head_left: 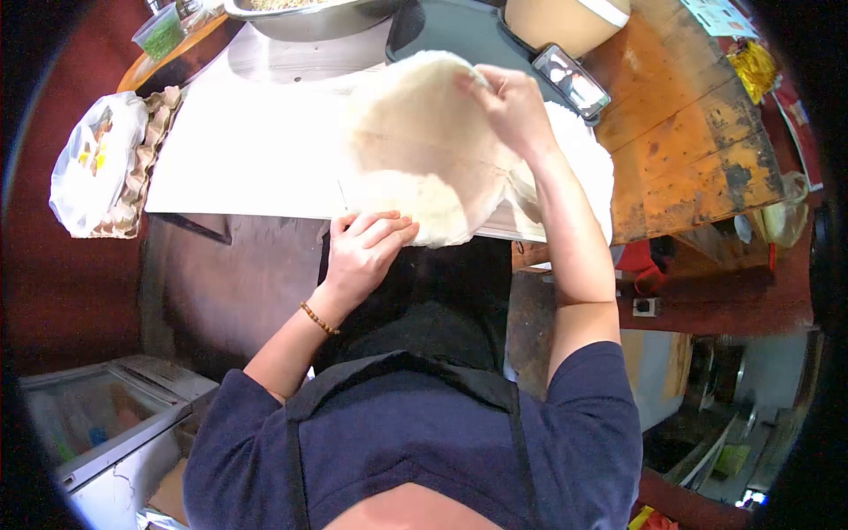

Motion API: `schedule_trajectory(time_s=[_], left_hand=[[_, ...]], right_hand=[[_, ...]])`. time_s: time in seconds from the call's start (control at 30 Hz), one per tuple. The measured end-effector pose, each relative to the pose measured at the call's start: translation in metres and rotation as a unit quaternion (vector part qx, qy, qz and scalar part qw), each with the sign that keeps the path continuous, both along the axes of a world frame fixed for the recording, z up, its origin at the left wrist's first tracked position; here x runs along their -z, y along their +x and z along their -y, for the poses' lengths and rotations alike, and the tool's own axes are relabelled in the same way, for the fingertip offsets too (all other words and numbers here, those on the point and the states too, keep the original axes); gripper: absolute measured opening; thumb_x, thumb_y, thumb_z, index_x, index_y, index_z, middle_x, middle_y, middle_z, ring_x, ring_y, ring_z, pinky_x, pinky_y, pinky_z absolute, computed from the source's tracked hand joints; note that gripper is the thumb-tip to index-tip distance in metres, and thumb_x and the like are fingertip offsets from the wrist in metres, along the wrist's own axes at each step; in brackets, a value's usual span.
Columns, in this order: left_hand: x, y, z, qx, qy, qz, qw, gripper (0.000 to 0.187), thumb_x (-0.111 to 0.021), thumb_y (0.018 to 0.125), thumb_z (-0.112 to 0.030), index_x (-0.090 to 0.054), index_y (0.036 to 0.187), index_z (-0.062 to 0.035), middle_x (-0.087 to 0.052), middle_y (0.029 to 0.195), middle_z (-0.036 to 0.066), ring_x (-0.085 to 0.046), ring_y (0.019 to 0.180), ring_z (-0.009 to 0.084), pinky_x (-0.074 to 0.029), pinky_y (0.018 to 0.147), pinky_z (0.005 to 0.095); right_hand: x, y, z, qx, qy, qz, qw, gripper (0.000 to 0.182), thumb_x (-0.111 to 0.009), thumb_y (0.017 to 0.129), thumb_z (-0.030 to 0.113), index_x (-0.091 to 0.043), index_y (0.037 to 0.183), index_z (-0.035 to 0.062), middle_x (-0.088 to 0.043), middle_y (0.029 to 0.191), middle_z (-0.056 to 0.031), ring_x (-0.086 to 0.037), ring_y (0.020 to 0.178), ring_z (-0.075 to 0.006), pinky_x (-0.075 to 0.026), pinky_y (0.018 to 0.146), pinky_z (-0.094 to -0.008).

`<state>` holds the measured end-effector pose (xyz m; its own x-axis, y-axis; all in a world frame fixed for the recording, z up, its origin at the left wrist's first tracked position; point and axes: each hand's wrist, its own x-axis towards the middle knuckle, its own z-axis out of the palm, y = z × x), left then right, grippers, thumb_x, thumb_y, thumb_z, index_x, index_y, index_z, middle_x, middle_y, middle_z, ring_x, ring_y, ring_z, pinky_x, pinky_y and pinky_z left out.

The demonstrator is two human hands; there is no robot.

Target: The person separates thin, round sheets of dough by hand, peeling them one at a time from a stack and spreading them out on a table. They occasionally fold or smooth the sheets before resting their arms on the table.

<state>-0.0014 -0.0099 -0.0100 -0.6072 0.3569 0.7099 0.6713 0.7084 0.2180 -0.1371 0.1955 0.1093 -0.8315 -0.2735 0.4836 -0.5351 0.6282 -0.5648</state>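
A wide, thin, floury dough sheet point(424, 150) is partly raised above the white work board point(247, 150). My right hand point(508, 102) is closed on its far right edge and holds that side up. My left hand point(371, 243) is at the front edge of the board, its fingers closed over the near left edge of the dough; the thumb is hidden. Light shows through the middle of the sheet, and a fold hangs on its right side below my right forearm.
A metal bowl point(309, 19) of chopped filling, a dark tray point(442, 35) and a beige tub point(565, 22) stand at the back. A phone point(572, 81) leans right of my right hand. Egg cartons point(159, 132) and a plastic bag point(93, 168) are at the left.
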Motion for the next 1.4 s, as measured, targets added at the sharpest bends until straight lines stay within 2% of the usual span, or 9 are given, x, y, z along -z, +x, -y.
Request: schedule_trajectory(time_s=[0.13,0.67,0.8,1.03,1.1,1.17,1.2,1.33,1.4], left_hand=[[0.000,0.000,-0.001,-0.008,-0.003,-0.017,1.000,0.018,-0.066,0.076,-0.015,-0.066,0.094,-0.0183,-0.065,0.096,-0.008,-0.061,0.095,0.0079,-0.036,0.080,0.0306],[-0.059,0.004,0.103,0.005,0.008,0.033,0.999,0.018,-0.069,0.073,-0.005,-0.071,0.091,-0.0098,-0.069,0.094,0.002,-0.065,0.093,0.0153,-0.036,0.083,0.0310],[-0.042,0.002,0.139,-0.026,-0.033,0.068,0.997,0.018,-0.068,0.074,-0.004,-0.071,0.091,-0.0104,-0.069,0.095,0.001,-0.064,0.099,0.0156,-0.036,0.085,0.0316],[-0.049,-0.006,0.159,-0.037,-0.060,0.075,0.995,0.019,-0.066,0.076,-0.001,-0.070,0.092,-0.0093,-0.069,0.097,0.002,-0.064,0.100,0.0163,-0.037,0.084,0.0308],[-0.052,-0.002,0.168,-0.042,-0.020,0.100,0.994,0.020,-0.066,0.075,0.000,-0.070,0.092,-0.0087,-0.069,0.097,0.003,-0.064,0.099,0.0169,-0.037,0.084,0.0309],[-0.065,0.004,0.179,-0.058,-0.061,0.095,0.992,0.021,-0.066,0.075,0.001,-0.070,0.093,-0.0080,-0.069,0.096,0.004,-0.064,0.097,0.0175,-0.038,0.084,0.0314],[-0.070,0.006,0.181,-0.068,-0.111,0.089,0.988,0.020,-0.066,0.075,0.001,-0.069,0.093,-0.0079,-0.069,0.096,0.004,-0.064,0.096,0.0175,-0.038,0.084,0.0316],[-0.055,0.001,0.198,-0.091,-0.061,0.110,0.988,0.017,-0.064,0.077,-0.001,-0.069,0.093,-0.0079,-0.069,0.097,0.004,-0.064,0.098,0.0178,-0.038,0.085,0.0330],[-0.052,-0.015,0.207,-0.115,-0.089,0.081,0.986,0.017,-0.063,0.079,-0.002,-0.068,0.094,-0.0080,-0.069,0.098,0.004,-0.063,0.101,0.0195,-0.038,0.088,0.0351]], right_hand=[[-0.018,-0.032,-0.017,0.008,-0.048,0.067,0.997,0.027,-0.062,0.091,0.029,-0.068,0.087,0.0034,-0.058,0.066,0.0070,-0.047,0.062,-0.0007,-0.038,0.054,-0.0215],[-0.021,-0.137,-0.020,0.027,-0.296,0.161,0.941,0.024,-0.067,0.085,0.023,-0.068,0.089,-0.0008,-0.067,0.079,-0.0055,-0.061,0.067,-0.0125,-0.048,0.061,-0.0278],[-0.046,-0.125,-0.007,0.113,-0.089,0.060,0.988,0.028,-0.066,0.086,0.027,-0.068,0.093,-0.0001,-0.067,0.079,-0.0012,-0.058,0.066,-0.0098,-0.046,0.060,-0.0291],[-0.022,-0.203,-0.024,0.047,-0.097,0.003,0.994,0.021,-0.058,0.088,0.023,-0.069,0.095,0.0063,-0.066,0.086,-0.0067,-0.059,0.077,-0.0206,-0.049,0.066,-0.0348],[-0.011,-0.269,-0.054,0.174,0.214,-0.150,0.949,0.023,-0.059,0.086,0.021,-0.066,0.102,0.0055,-0.064,0.096,-0.0072,-0.059,0.085,-0.0199,-0.049,0.070,-0.0354],[-0.037,-0.219,-0.076,-0.013,-0.274,-0.124,0.953,0.033,-0.058,0.087,0.022,-0.060,0.114,0.0029,-0.062,0.109,-0.0108,-0.058,0.098,-0.0216,-0.049,0.080,-0.0357],[-0.060,-0.183,-0.075,-0.001,-0.342,-0.023,0.939,0.041,-0.057,0.089,0.024,-0.054,0.122,-0.0012,-0.058,0.118,-0.0125,-0.054,0.106,-0.0215,-0.046,0.088,-0.0340],[-0.078,-0.140,-0.091,-0.068,-0.289,0.027,0.955,0.046,-0.058,0.090,0.027,-0.051,0.126,-0.0014,-0.057,0.121,-0.0121,-0.055,0.108,-0.0195,-0.045,0.094,-0.0316],[-0.060,-0.157,-0.107,-0.067,-0.139,-0.095,0.983,0.047,-0.058,0.090,0.027,-0.051,0.128,-0.0002,-0.058,0.122,-0.0108,-0.056,0.109,-0.0206,-0.044,0.095,-0.0306]])
